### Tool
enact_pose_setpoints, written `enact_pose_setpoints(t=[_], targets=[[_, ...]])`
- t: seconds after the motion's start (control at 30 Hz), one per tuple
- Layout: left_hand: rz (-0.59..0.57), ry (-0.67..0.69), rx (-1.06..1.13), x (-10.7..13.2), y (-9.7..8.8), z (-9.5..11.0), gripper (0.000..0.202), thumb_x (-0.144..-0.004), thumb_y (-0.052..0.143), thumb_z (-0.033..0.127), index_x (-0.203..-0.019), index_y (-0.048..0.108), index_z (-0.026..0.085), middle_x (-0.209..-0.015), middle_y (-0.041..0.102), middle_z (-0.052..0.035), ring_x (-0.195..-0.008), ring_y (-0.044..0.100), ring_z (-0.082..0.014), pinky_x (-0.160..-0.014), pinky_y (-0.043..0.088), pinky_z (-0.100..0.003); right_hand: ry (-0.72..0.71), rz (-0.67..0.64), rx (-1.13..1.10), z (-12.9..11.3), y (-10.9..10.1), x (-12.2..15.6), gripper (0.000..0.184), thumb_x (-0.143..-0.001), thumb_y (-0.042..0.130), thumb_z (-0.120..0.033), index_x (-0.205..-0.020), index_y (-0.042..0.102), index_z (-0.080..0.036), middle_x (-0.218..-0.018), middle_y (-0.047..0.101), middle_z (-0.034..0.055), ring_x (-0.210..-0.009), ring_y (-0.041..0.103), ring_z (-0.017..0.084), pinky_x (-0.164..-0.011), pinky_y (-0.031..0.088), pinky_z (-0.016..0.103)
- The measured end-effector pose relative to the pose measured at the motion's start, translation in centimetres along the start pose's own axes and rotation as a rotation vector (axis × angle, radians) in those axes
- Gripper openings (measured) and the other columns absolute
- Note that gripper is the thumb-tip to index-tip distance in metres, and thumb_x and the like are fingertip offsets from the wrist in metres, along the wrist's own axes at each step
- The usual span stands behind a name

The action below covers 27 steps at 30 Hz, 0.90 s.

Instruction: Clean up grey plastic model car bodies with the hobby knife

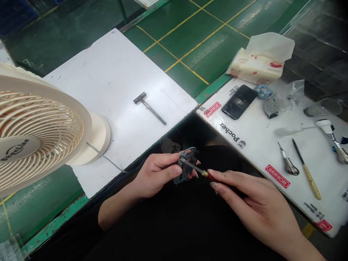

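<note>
My left hand is closed on a small dark plastic part, held over my lap between two white work surfaces. My right hand pinches a thin tool with a red handle and a metal blade. The blade's tip rests on the dark part, close to my left fingertips. Both hands sit near the lower middle of the view, over dark clothing.
A cream desk fan stands at the left. A T-shaped metal tool lies on the left white sheet. The right sheet holds a phone, tissue pack, several hand tools and a clear cup.
</note>
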<state>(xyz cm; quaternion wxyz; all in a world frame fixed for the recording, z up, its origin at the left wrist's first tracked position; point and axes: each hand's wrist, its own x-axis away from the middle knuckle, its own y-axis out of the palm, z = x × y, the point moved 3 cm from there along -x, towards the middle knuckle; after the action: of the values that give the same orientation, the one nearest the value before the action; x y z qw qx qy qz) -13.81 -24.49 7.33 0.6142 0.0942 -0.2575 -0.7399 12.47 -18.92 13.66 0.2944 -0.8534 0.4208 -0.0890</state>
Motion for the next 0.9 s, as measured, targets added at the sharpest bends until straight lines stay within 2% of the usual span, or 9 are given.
enact_pose_setpoints(t=[0.07,0.2,0.27,0.43,0.63,0.9], targets=[[0.009,-0.010,-0.002,-0.2,0.2,0.1,0.044,-0.118,0.082,0.049,-0.149,0.092,0.019,-0.126,0.093,-0.0183,-0.115,0.088,-0.0311,-0.109,0.069,-0.043,-0.005,-0.016,-0.007,0.3,-0.4,-0.5,0.034,-0.118,0.078,-0.016,-0.146,0.084,-0.035,-0.115,0.093,-0.0026,-0.090,0.090,0.016,-0.081,0.073,0.021],[0.029,0.031,0.003,-0.4,0.4,-0.1,0.042,-0.118,0.082,0.045,-0.150,0.092,0.020,-0.136,0.092,-0.0198,-0.110,0.088,-0.0307,-0.107,0.070,-0.045,-0.025,-0.050,-0.056,0.6,-0.9,-1.1,0.032,-0.119,0.076,-0.017,-0.145,0.084,-0.033,-0.108,0.090,-0.0021,-0.082,0.086,0.015,-0.069,0.068,0.021],[0.029,0.058,-0.014,-0.5,0.5,-0.3,0.043,-0.119,0.081,0.045,-0.152,0.091,0.020,-0.136,0.092,-0.0206,-0.110,0.087,-0.0310,-0.107,0.070,-0.046,-0.022,-0.051,-0.063,0.8,-1.2,-1.1,0.032,-0.119,0.076,-0.016,-0.145,0.085,-0.032,-0.108,0.091,-0.0014,-0.082,0.086,0.015,-0.069,0.067,0.021],[0.034,0.089,-0.049,-0.7,1.0,-0.9,0.042,-0.120,0.080,0.041,-0.155,0.089,0.020,-0.133,0.091,-0.0195,-0.107,0.086,-0.0284,-0.106,0.068,-0.045,-0.016,-0.041,-0.058,1.2,-1.6,-0.8,0.030,-0.118,0.078,-0.016,-0.143,0.087,-0.031,-0.107,0.090,-0.0023,-0.081,0.085,0.013,-0.075,0.069,0.018],[-0.008,0.097,-0.037,-1.0,1.9,-1.4,0.039,-0.121,0.078,0.035,-0.159,0.088,0.027,-0.133,0.092,-0.0169,-0.113,0.085,-0.0267,-0.109,0.066,-0.043,-0.013,-0.013,-0.047,1.5,-2.1,0.3,0.032,-0.117,0.077,-0.014,-0.143,0.086,-0.030,-0.108,0.091,-0.0051,-0.081,0.084,0.010,-0.080,0.068,0.013],[-0.040,0.085,-0.091,-1.7,2.9,-1.6,0.042,-0.121,0.078,0.035,-0.160,0.086,0.021,-0.135,0.092,-0.0203,-0.117,0.088,-0.0310,-0.109,0.068,-0.044,-0.005,0.048,-0.048,1.9,-2.6,1.9,0.031,-0.116,0.076,-0.012,-0.140,0.086,-0.028,-0.113,0.092,-0.0033,-0.088,0.088,0.012,-0.085,0.070,0.015]])
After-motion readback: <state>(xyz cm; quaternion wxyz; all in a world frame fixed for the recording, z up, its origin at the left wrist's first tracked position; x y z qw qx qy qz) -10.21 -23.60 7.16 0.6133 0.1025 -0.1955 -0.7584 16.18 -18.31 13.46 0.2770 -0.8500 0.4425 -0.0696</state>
